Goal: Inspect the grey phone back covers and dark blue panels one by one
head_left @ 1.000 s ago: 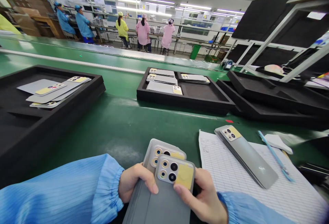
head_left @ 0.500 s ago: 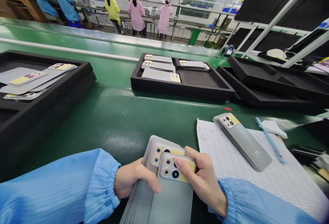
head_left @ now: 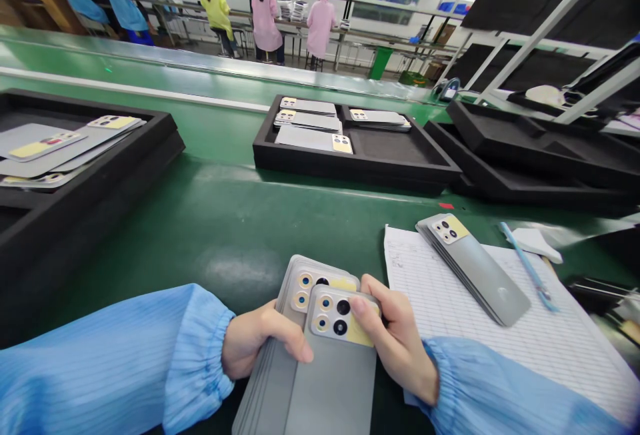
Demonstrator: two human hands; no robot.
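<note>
Low in the view, my left hand (head_left: 267, 342) is closed around a stack of grey phone back covers (head_left: 273, 382), its thumb resting over the top one. My right hand (head_left: 397, 335) pinches the camera end of the top phone back cover (head_left: 333, 382), thumb on the yellow patch beside the lenses. This cover lies slightly askew over the stack, and the lower ends run out of the frame. To the right, another pile of phone back covers (head_left: 475, 272) rests on a printed sheet of paper (head_left: 450, 322), with a light blue pen (head_left: 527, 265) alongside.
A black tray (head_left: 350, 172) with several covers stands at the centre back. Another loaded black tray (head_left: 140, 148) is at left, and stacked black trays (head_left: 530, 188) are at right. A white piece (head_left: 537, 245) lies by the pen. People work at a far bench.
The view has shifted slightly. My right thumb has slid a little off the lenses on the top cover, uncovering one fully. Both hands keep their hold.
</note>
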